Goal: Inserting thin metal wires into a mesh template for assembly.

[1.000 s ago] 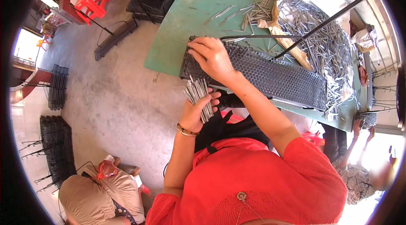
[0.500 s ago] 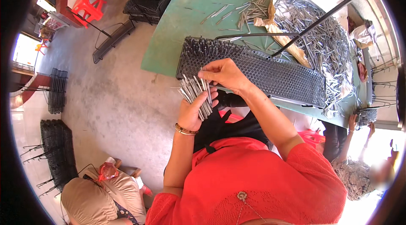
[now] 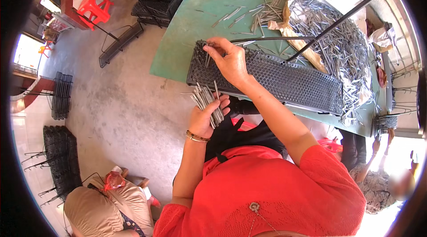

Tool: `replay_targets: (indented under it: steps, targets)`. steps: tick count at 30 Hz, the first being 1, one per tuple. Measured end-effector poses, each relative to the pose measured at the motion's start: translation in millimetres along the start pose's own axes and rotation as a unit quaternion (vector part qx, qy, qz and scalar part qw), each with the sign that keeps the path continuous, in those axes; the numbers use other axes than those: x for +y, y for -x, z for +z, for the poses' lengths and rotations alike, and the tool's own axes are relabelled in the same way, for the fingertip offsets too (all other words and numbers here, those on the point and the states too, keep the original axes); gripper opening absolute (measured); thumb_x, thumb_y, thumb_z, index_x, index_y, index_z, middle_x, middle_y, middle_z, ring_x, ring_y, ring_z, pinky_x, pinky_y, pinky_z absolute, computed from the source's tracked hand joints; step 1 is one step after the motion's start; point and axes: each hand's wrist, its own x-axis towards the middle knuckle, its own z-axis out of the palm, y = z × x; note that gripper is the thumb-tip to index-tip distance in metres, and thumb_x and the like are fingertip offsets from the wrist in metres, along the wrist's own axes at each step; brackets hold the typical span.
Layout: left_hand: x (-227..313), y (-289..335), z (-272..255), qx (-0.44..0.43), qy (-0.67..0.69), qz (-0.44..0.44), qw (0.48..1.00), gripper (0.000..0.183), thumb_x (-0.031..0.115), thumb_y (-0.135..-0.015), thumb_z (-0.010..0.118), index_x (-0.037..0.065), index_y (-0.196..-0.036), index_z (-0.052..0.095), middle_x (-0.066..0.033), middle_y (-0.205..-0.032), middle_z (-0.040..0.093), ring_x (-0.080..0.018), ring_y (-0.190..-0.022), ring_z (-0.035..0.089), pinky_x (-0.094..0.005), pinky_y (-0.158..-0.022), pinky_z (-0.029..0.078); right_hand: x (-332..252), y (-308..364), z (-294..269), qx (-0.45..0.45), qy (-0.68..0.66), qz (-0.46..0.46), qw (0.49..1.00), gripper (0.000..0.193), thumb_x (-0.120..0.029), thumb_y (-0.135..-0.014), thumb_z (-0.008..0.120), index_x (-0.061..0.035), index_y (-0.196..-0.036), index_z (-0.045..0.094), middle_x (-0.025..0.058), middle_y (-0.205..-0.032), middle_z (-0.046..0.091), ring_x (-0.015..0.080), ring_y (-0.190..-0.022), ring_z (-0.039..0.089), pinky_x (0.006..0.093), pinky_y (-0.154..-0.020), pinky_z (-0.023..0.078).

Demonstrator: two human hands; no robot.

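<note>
My left hand (image 3: 203, 117) and right hand (image 3: 232, 61) hold thin grey metal sticks (image 3: 204, 97); the long black tray (image 3: 296, 81) looks mostly bare.

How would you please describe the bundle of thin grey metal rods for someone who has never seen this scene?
Start at the green table and find the long black perforated tray at its near edge. Below the tray's left end in the picture, the left hand holds the bundle of thin grey metal rods. Unlike the loose rods heaped on the table, these are gathered in one hand.
</note>
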Motion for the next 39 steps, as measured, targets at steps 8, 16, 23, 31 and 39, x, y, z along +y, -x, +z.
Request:
replay_targets:
  steps: [8, 16, 23, 31, 39]
  targets:
    - [-0.6, 0.3, -4.6, -0.014, -0.003, -0.010, 1.000, 0.033, 0.004, -0.087, 0.058, -0.001, -0.119, 0.051, -0.0166, -0.113, 0.062, -0.0239, -0.099, 0.063, -0.0401, -0.082, 0.055, 10.2, 1.1, 3.9, 0.010, 0.058, -0.121, 0.991, 0.020, -0.013, -0.079, 0.071, -0.0051, -0.097, 0.066, 0.0112, -0.085, 0.068, 0.0271, -0.073, 0.064, 0.0340, -0.066, 0.051]
    - [-1.5, 0.0, -5.9, -0.035, 0.024, -0.035, 0.999, 0.032, 0.004, -0.088, 0.057, 0.003, -0.120, 0.050, -0.0144, -0.115, 0.061, -0.0232, -0.101, 0.062, -0.0398, -0.082, 0.055, 8.1, -4.7, -5.4, -0.044, 0.099, -0.175, 0.979, 0.015, -0.010, -0.079, 0.072, -0.0062, -0.094, 0.068, 0.0041, -0.089, 0.070, 0.0196, -0.082, 0.062, 0.0306, -0.072, 0.051]
    - [1.6, 0.8, -2.1, -0.031, 0.012, -0.043, 0.998, 0.032, 0.005, -0.089, 0.057, 0.004, -0.120, 0.051, -0.0126, -0.115, 0.062, -0.0195, -0.100, 0.063, -0.0344, -0.079, 0.055, 15.7, -5.9, -5.4, -0.042, 0.069, -0.163, 0.983, 0.016, -0.012, -0.080, 0.072, -0.0070, -0.095, 0.069, 0.0043, -0.091, 0.069, 0.0205, -0.082, 0.061, 0.0319, -0.071, 0.050]
    - [0.6, 2.5, -0.4, -0.029, -0.039, -0.015, 0.999, 0.031, 0.005, -0.087, 0.060, 0.004, -0.118, 0.054, -0.0118, -0.109, 0.064, -0.0167, -0.091, 0.065, -0.0316, -0.077, 0.056, 15.5, -5.1, -7.2, -0.054, 0.043, -0.149, 0.986, 0.015, -0.015, -0.081, 0.069, -0.0094, -0.094, 0.067, 0.0046, -0.090, 0.068, 0.0243, -0.078, 0.058, 0.0342, -0.073, 0.048]
    - [1.9, 4.1, 1.3, -0.031, -0.036, -0.024, 0.999, 0.032, 0.005, -0.087, 0.060, 0.003, -0.118, 0.054, -0.0125, -0.106, 0.065, -0.0188, -0.092, 0.065, -0.0331, -0.078, 0.056, 19.2, -4.0, -8.0, -0.073, 0.044, -0.136, 0.987, 0.020, -0.010, -0.081, 0.070, -0.0058, -0.101, 0.068, 0.0049, -0.090, 0.070, 0.0189, -0.086, 0.061, 0.0309, -0.076, 0.050]
